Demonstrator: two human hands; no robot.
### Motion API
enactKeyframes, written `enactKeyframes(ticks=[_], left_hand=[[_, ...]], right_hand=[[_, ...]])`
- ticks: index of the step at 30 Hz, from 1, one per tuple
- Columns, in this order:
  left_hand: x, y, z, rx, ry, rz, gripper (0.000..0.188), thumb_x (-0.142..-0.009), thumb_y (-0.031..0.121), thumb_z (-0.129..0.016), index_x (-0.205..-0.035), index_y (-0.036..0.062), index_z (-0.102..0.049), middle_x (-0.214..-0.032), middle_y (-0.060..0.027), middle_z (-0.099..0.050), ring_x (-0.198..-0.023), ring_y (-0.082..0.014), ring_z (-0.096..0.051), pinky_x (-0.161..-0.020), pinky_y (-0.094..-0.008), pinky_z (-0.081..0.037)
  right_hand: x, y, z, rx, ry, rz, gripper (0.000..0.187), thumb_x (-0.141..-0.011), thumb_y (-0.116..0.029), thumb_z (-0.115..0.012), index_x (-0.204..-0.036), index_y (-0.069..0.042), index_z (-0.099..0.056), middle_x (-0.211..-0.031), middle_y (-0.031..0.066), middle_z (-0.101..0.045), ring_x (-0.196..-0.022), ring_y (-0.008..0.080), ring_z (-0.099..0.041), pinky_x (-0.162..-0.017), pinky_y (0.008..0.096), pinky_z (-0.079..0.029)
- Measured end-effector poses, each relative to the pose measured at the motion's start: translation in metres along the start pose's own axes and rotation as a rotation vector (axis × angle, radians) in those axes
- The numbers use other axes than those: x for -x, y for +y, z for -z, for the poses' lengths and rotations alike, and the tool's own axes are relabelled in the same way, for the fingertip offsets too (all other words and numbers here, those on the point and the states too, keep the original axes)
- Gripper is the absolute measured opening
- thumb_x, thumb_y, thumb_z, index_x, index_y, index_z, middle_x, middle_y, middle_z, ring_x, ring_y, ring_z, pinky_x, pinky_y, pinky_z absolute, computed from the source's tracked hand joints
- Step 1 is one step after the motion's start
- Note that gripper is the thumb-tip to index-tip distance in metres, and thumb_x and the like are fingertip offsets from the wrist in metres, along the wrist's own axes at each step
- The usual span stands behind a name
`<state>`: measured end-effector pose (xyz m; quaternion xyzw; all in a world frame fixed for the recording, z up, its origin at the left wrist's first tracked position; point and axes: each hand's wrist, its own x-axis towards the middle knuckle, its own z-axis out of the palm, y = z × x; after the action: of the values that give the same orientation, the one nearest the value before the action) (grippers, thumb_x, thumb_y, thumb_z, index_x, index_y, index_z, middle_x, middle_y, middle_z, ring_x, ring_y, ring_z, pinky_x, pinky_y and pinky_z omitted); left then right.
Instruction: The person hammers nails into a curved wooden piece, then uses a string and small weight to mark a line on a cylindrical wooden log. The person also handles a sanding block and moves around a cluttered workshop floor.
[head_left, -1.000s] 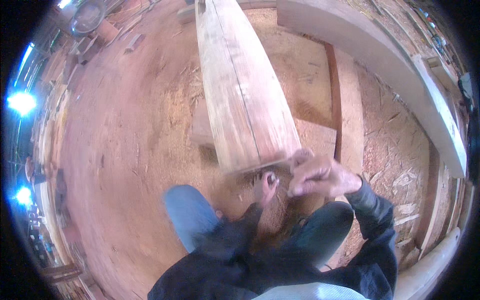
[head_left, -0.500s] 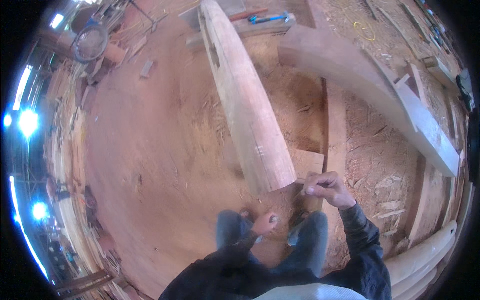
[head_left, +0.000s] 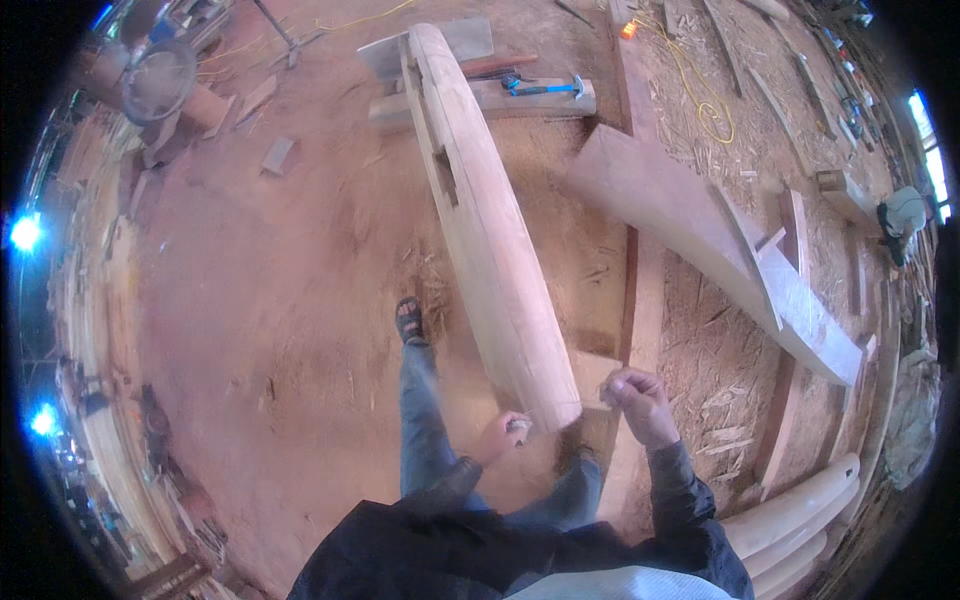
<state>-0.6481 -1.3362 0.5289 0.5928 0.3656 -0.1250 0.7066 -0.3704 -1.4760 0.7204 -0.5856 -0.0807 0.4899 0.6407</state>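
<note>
A long rounded timber (head_left: 490, 240) with slots cut into its far left side runs away from me, its near end between my hands. My left hand (head_left: 495, 438) is closed beside that end, on the left, around a small pale object (head_left: 519, 425) whose kind I cannot make out. Just right of the end, my right hand (head_left: 645, 405) is raised with its fingers pinched together. What they hold, if anything, is too small to tell. Under the near end is a squared wooden block (head_left: 597, 368).
A crosswise beam (head_left: 480, 105) bears the timber's far end and a blue-handled hammer (head_left: 545, 90). To the right lie a broad curved plank (head_left: 690, 210), a yellow cord (head_left: 712, 115) and stacked round poles (head_left: 800, 525). Wood chips and a small offcut (head_left: 278, 155) lie on the floor.
My left hand has moved up to the timber's near end. My right hand remains pinched beside it. My left leg has stepped out to the left, and the view has shifted.
</note>
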Motion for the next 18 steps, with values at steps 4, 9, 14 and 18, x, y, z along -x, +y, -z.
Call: enactKeyframes(ticks=[4, 9, 14, 18], left_hand=[[-0.056, 0.042, 0.118, 0.228, -0.133, 0.099, 0.025, -0.097, 0.014, -0.062, -0.12, 0.0072, -0.07, -0.09, -0.0024, -0.069, -0.076, -0.0101, -0.065, -0.069, -0.027, -0.054], [-0.067, 0.176, 0.297, 0.087, -0.089, 0.085, 0.019, -0.102, 0.024, -0.061, -0.111, 0.0079, -0.064, -0.082, 0.0019, -0.057, -0.077, -0.008, -0.058, -0.064, -0.0273, -0.051], [-0.061, 0.231, 0.458, 0.159, 0.067, 0.165, 0.033, -0.107, 0.039, -0.054, -0.101, 0.009, -0.065, -0.08, -0.0013, -0.063, -0.064, -0.0103, -0.058, -0.055, -0.0273, -0.047], [-0.081, 0.339, 0.505, 0.109, 0.099, 0.203, 0.039, -0.108, 0.043, -0.052, -0.098, 0.0077, -0.065, -0.077, -0.0042, -0.066, -0.059, -0.0119, -0.059, -0.051, -0.0276, -0.047]], right_hand=[[-0.115, -0.017, -0.102, 0.278, 0.093, -0.094, 0.021, -0.099, -0.019, -0.068, -0.104, 0.0, -0.076, -0.083, 0.0015, -0.068, -0.079, 0.0088, -0.06, -0.074, 0.0275, -0.049], [-0.211, -0.07, -0.211, 0.356, 0.156, -0.076, 0.019, -0.098, -0.014, -0.067, -0.102, 0.002, -0.074, -0.08, 0.0006, -0.068, -0.072, 0.0083, -0.061, -0.067, 0.0262, -0.05], [-0.292, -0.174, -0.24, 0.507, 0.244, -0.044, 0.02, -0.099, -0.016, -0.067, -0.104, 0.0, -0.076, -0.08, 0.0025, -0.07, -0.072, 0.0083, -0.063, -0.068, 0.0271, -0.052], [-0.353, -0.233, -0.204, 0.714, 0.491, 0.249, 0.026, -0.099, -0.019, -0.068, -0.113, 0.002, -0.074, -0.087, 0.0086, -0.073, -0.079, 0.0113, -0.067, -0.073, 0.0296, -0.055]])
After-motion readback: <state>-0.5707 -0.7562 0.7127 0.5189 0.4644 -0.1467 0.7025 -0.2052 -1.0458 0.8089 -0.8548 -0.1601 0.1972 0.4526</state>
